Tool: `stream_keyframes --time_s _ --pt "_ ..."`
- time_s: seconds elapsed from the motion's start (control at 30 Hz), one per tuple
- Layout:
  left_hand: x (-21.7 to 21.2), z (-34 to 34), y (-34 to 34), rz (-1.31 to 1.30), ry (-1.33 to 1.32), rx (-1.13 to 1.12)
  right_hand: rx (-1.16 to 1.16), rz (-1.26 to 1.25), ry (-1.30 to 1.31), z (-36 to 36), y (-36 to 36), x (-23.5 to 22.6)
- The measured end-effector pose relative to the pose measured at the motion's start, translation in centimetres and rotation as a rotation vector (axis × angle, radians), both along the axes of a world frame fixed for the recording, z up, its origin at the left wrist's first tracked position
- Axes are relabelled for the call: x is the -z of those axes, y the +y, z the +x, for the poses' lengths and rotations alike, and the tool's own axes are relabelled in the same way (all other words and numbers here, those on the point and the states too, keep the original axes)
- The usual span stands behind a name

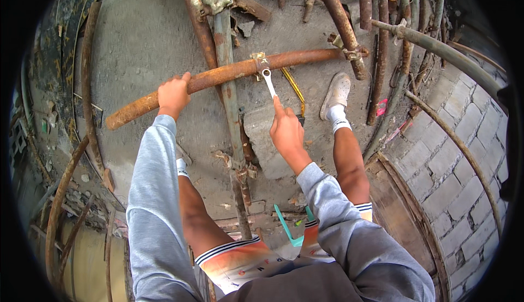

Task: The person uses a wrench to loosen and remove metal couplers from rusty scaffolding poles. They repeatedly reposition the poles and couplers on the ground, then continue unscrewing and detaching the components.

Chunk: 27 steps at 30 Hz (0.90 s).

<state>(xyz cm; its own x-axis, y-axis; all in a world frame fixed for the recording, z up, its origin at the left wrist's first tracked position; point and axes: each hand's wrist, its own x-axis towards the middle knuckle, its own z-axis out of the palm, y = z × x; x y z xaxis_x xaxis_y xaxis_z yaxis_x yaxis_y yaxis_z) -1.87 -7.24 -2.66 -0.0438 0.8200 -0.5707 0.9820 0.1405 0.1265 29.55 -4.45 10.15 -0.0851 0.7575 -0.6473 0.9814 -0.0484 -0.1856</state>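
Note:
A long rusty pipe (224, 74) runs crosswise in front of me. My left hand (173, 96) is closed around it near its left end. In my right hand (287, 131) is a silver wrench (270, 87), its ring end at the lower side of a scaffold clamp (261, 61) fitted around the pipe. Whether the ring sits fully on a nut is too small to tell. Beneath the pipe pass a greenish-grey pole (225, 43) and another rusty pipe (196, 24), with a metal coupler (217, 2) near their upper ends. The rusty pipe's right end meets another clamp (353, 54).
A curved rusty pipe (338, 15) stands at the far right end. Several pipes lie further right, beside a grey block wall (458, 176). A yellow-black bar (295, 90) lies near my shoe (335, 93). A turquoise frame (286, 226) sits between my legs.

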Motion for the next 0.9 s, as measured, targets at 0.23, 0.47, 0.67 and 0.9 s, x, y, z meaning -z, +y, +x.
stream_keyframes --time_s 0.23,0.47,0.67,0.9 --pt "0.8 -0.1 -0.8 0.097 -0.042 0.010 -0.052 -0.028 -0.066 -0.5 0.8 1.1" --pt "0.6 0.0 -0.9 0.064 -0.064 -0.002 -0.021 -0.080 -0.210 -2.1 -1.7 3.5" --pt "0.1 -0.2 0.2 -0.002 -0.092 -0.014 -0.714 -0.085 -0.046 10.0 9.4 5.2" --pt "0.5 -0.1 -1.6 0.038 -0.070 0.000 -0.761 0.034 0.222 12.4 8.2 8.8"
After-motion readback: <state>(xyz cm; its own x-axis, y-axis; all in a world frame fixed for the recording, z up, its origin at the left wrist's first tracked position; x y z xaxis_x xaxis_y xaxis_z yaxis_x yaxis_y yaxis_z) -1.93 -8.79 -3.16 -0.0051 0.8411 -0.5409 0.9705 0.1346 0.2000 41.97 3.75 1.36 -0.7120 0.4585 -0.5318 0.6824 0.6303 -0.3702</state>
